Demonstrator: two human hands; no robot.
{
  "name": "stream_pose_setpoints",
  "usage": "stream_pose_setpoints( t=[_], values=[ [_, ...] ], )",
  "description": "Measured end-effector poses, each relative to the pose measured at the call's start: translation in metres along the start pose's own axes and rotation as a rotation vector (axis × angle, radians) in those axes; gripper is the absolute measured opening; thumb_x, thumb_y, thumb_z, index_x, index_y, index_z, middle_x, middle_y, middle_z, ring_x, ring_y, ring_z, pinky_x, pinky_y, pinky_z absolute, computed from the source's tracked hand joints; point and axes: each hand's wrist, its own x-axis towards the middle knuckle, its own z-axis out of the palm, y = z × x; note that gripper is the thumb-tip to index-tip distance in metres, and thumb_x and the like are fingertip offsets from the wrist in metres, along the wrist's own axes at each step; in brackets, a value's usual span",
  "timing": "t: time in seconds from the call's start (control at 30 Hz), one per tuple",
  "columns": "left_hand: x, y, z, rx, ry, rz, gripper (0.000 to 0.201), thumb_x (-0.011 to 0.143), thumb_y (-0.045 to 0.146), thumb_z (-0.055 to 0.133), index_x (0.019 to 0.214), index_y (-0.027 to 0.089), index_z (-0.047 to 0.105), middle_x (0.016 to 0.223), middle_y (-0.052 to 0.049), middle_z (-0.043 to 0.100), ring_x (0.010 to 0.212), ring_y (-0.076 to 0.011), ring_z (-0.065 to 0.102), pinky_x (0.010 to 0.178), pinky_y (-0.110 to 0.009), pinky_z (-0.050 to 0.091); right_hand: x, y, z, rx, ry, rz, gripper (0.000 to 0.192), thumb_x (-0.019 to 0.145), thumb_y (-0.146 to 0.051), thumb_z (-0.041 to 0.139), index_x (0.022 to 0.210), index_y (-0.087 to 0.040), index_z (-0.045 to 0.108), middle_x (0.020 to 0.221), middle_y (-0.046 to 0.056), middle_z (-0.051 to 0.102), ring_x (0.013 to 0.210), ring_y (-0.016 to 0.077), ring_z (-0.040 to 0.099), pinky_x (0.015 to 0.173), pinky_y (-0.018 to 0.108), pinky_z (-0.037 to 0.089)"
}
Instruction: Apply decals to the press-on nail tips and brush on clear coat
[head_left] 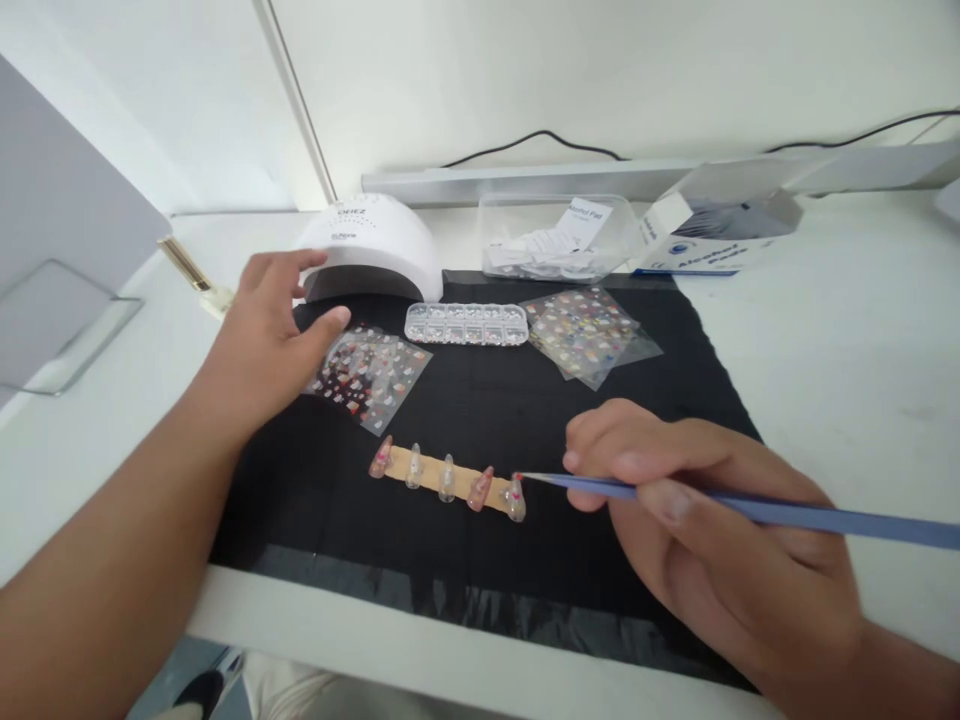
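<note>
Clamping one slim blue tool (795,514) in the right hand (720,560), pointed at the rightmost of five false nails (447,480) on one tan strip (431,473), near middle; holding the left hand (274,320) fingers apart, by the left of two sticker piles (379,375); showing colour on both end nails, so seemingly partway; unable to tell the remainder.

Bare left forearm (161,480) and left grip (264,322); bare right grip (739,575) with short, rounded thumbnail (677,504); creased pale-cream garment (289,688) below
</note>
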Motion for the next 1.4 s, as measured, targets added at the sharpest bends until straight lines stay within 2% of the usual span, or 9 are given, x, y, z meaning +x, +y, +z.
stream_pose_setpoints(
  t=[0.03, 0.1, 0.23, 0.33, 0.47, 0.73, 0.9, 1.07, 1.4],
  values=[
    [-0.003, 0.004, -0.002, -0.028, -0.008, 0.032, 0.047, 0.091, 0.04, 0.065, 0.134, 0.024, 0.055, 0.138, -0.01, 0.053, 0.114, -0.0275, 0.06, 0.1, -0.045, 0.05, 0.001, 0.0, 0.0, -0.02, 0.028, 0.028, 0.014, 0.087, -0.019, 0.069, 0.091, -0.021, 0.082, 0.064, 0.004, 0.068, 0.065, 0.0185, 0.064, 0.056, 0.032, 0.053],
    [-0.011, 0.015, -0.009, -0.058, -0.155, 0.113, 0.033, 0.094, 0.04, 0.059, 0.124, 0.025, 0.059, 0.126, -0.006, 0.061, 0.114, -0.0262, 0.059, 0.101, -0.044, 0.05, 0.002, 0.0, -0.001, -0.05, 0.066, 0.08, 0.012, 0.088, -0.022, 0.07, 0.089, -0.024, 0.082, 0.065, 0.003, 0.069, 0.064, 0.018, 0.063, 0.057, 0.031, 0.052],
    [-0.029, 0.04, -0.019, 0.038, -0.728, 0.303, 0.031, 0.091, 0.04, 0.063, 0.119, 0.025, 0.062, 0.12, -0.005, 0.063, 0.114, -0.0274, 0.058, 0.097, -0.044, 0.05, 0.001, -0.003, 0.0, -0.072, 0.075, 0.138, 0.008, 0.088, -0.029, 0.074, 0.086, -0.026, 0.082, 0.067, 0.003, 0.07, 0.065, 0.0171, 0.063, 0.059, 0.03, 0.052],
    [-0.035, 0.05, -0.016, 0.137, -0.9, 0.324, 0.043, 0.084, 0.035, 0.07, 0.125, 0.025, 0.06, 0.12, -0.007, 0.063, 0.111, -0.0291, 0.059, 0.093, -0.045, 0.051, 0.001, -0.004, 0.002, -0.085, 0.079, 0.161, 0.007, 0.086, -0.03, 0.076, 0.085, -0.026, 0.082, 0.069, 0.004, 0.07, 0.067, 0.0176, 0.063, 0.058, 0.029, 0.052],
    [-0.036, 0.057, -0.014, 0.148, -0.895, 0.34, 0.049, 0.083, 0.035, 0.073, 0.128, 0.022, 0.058, 0.121, -0.008, 0.064, 0.111, -0.0297, 0.059, 0.092, -0.046, 0.051, -0.001, -0.003, 0.004, -0.089, 0.063, 0.156, 0.007, 0.087, -0.029, 0.075, 0.088, -0.026, 0.081, 0.073, 0.004, 0.07, 0.071, 0.0181, 0.065, 0.06, 0.029, 0.053],
    [-0.048, 0.065, -0.044, 0.184, -0.746, 0.384, 0.037, 0.089, 0.036, 0.068, 0.122, 0.022, 0.06, 0.119, -0.007, 0.063, 0.112, -0.032, 0.055, 0.091, -0.052, 0.049, -0.007, -0.028, 0.012, -0.203, -0.044, 0.179, 0.01, 0.092, -0.028, 0.069, 0.094, -0.028, 0.079, 0.082, 0.003, 0.068, 0.075, 0.0161, 0.064, 0.065, 0.029, 0.052],
    [-0.039, 0.052, -0.027, -0.003, -0.791, 0.422, 0.034, 0.087, 0.026, 0.07, 0.119, 0.018, 0.061, 0.122, -0.008, 0.062, 0.116, -0.0286, 0.055, 0.097, -0.048, 0.049, 0.004, -0.038, 0.028, -0.289, 0.047, 0.255, 0.011, 0.091, -0.025, 0.069, 0.086, -0.031, 0.078, 0.077, 0.001, 0.071, 0.079, 0.0161, 0.065, 0.067, 0.026, 0.051],
    [-0.039, 0.035, -0.006, -0.18, -0.717, 0.395, 0.036, 0.084, 0.025, 0.072, 0.118, 0.016, 0.062, 0.122, -0.01, 0.064, 0.116, -0.028, 0.057, 0.101, -0.048, 0.048, 0.015, -0.012, 0.043, -0.166, 0.057, 0.334, 0.02, 0.089, -0.015, 0.064, 0.085, -0.03, 0.077, 0.068, -0.002, 0.07, 0.062, 0.0137, 0.065, 0.06, 0.025, 0.055],
    [-0.044, 0.021, 0.011, -0.323, -0.692, 0.402, 0.022, 0.084, 0.026, 0.073, 0.103, 0.017, 0.066, 0.106, -0.008, 0.068, 0.09, -0.0224, 0.058, 0.079, -0.04, 0.05, 0.016, 0.009, 0.031, -0.327, -0.045, 0.319, 0.025, 0.086, -0.007, 0.062, 0.087, -0.026, 0.079, 0.076, 0.002, 0.069, 0.071, 0.013, 0.067, 0.06, 0.019, 0.058]
  ],
)
